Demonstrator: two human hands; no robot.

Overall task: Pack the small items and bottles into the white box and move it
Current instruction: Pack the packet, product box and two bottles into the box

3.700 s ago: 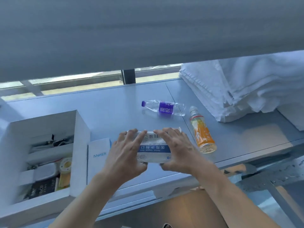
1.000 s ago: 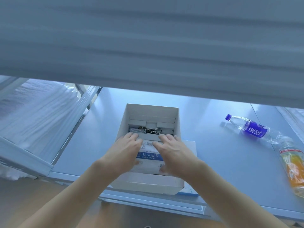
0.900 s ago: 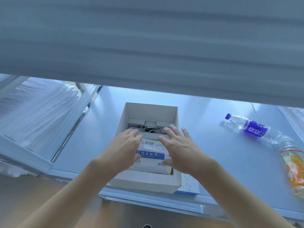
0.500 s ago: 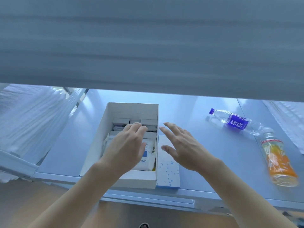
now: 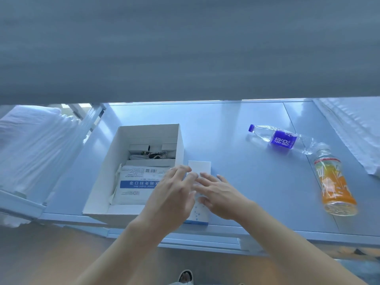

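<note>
A white box (image 5: 115, 173) of stiff card, rectangular and open at the top, stands at the near left of the smooth pale tabletop (image 5: 236, 171). Inside it a soft, crinkled plastic mask pack (image 5: 135, 184) with a blue printed band lies flat at the near end; beyond it rest a metal chain (image 5: 157, 155) and some small white cartons against the far wall. Just beside the box's right wall lies a small flat carton (image 5: 200, 167), white with blue dots near its near end. Both hands sit over it: the left hand (image 5: 174, 196) and the right hand (image 5: 220, 194) have their fingers spread loosely and laid on its top, not closed around anything. Well to the right, a clear water bottle (image 5: 277, 138) with a purple label and blue cap lies on its side, touching or nearly touching the cap end of an orange drink bottle (image 5: 333, 188), also lying down. Folded white towels (image 5: 353, 128) with a ribbed texture sit at the far right.
</note>
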